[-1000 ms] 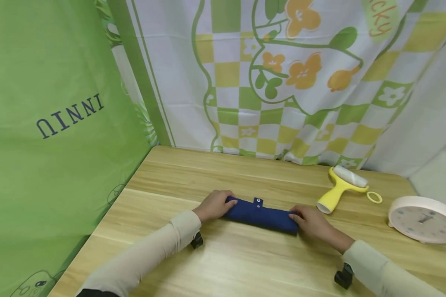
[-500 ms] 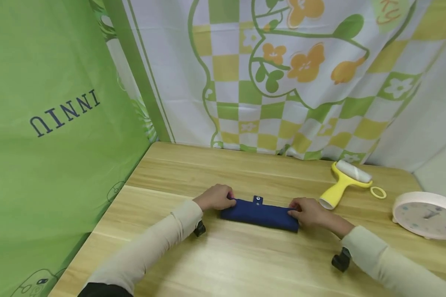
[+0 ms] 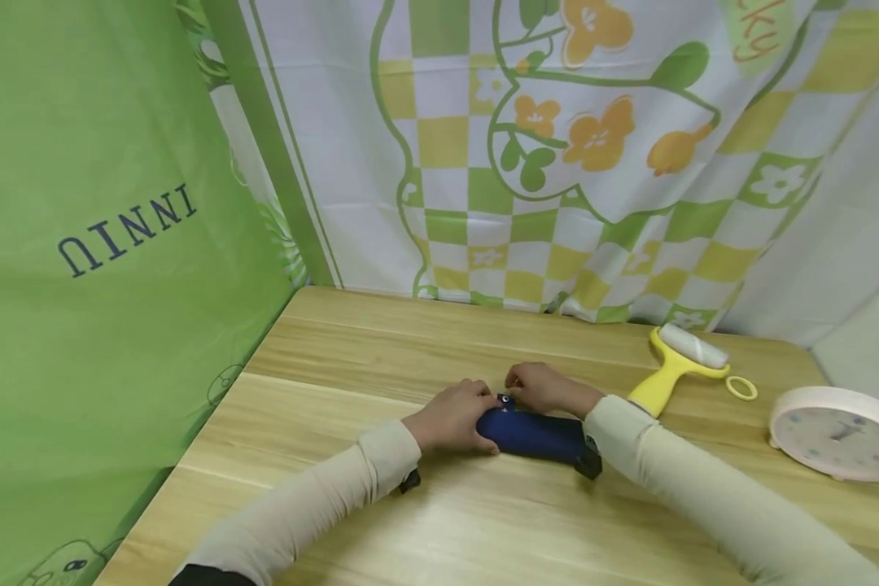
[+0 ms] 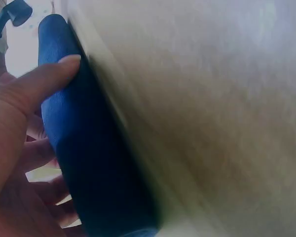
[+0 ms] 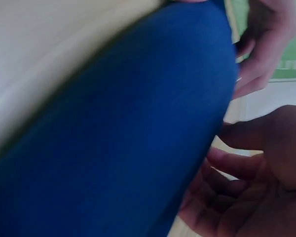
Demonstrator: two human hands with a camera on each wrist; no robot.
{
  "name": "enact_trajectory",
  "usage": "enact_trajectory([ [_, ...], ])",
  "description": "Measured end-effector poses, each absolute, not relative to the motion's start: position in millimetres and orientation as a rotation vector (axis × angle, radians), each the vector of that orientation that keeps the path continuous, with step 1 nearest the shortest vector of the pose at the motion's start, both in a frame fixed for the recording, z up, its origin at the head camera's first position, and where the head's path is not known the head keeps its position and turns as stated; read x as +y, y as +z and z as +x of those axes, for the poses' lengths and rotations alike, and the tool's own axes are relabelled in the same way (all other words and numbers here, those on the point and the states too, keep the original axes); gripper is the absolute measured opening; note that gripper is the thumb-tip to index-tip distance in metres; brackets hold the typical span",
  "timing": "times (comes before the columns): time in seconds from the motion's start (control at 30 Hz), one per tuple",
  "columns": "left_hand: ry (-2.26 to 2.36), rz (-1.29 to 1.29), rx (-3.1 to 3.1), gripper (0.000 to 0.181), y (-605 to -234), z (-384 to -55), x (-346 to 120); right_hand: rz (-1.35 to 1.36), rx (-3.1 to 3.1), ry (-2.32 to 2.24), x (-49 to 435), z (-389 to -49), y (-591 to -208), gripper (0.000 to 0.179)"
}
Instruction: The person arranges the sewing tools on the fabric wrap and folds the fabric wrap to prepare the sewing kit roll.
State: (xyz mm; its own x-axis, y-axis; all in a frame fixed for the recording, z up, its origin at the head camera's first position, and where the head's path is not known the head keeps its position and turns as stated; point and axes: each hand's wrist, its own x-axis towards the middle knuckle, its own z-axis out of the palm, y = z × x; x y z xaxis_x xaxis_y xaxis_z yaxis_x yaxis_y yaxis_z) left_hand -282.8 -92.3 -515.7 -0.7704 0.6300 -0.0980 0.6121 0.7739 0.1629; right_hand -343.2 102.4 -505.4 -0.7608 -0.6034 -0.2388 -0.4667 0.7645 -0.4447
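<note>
Head view: left hand (image 3: 454,417) grips the left end of a rolled blue cloth (image 3: 535,435) mid-table (image 3: 381,350), while right hand (image 3: 538,387) pinches its snap tab, fingers curled, near the table's back edge.

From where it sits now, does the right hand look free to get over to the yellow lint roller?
Probably yes. The right hand is at the snap of the blue roll, and only bare table lies between it and the yellow lint roller on its right; nothing stands in the path.
</note>
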Motion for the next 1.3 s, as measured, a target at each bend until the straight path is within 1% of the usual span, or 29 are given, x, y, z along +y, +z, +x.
enact_trajectory([
  [0.2,0.355,1.05,2.868,0.077,-527,-283,-100,-0.729,2.499,-0.571,94,-346,-504,0.01],
  [0.33,0.392,1.086,2.904,0.066,-524,-282,-102,-0.726,2.501,-0.73,98,-346,-502,0.009],
  [0.43,0.361,1.079,2.916,0.059,-522,-282,-103,-0.779,2.522,-0.856,101,-340,-504,0.009],
  [0.77,0.413,1.017,2.862,0.056,-522,-285,-101,-0.941,2.704,-0.981,108,-308,-513,0.005],
  [0.87,0.446,0.989,2.858,0.057,-522,-285,-101,-0.98,2.684,-0.974,109,-305,-512,0.008],
  [1.0,0.443,0.969,2.878,0.058,-523,-285,-101,-0.957,2.641,-0.957,109,-305,-512,0.013],
  [1.17,0.417,0.954,2.923,0.059,-526,-286,-102,-0.907,2.591,-0.922,110,-312,-510,0.013],
  [1.3,0.417,0.927,2.929,0.06,-527,-287,-104,-0.988,2.547,-0.888,113,-318,-510,0.012],
])
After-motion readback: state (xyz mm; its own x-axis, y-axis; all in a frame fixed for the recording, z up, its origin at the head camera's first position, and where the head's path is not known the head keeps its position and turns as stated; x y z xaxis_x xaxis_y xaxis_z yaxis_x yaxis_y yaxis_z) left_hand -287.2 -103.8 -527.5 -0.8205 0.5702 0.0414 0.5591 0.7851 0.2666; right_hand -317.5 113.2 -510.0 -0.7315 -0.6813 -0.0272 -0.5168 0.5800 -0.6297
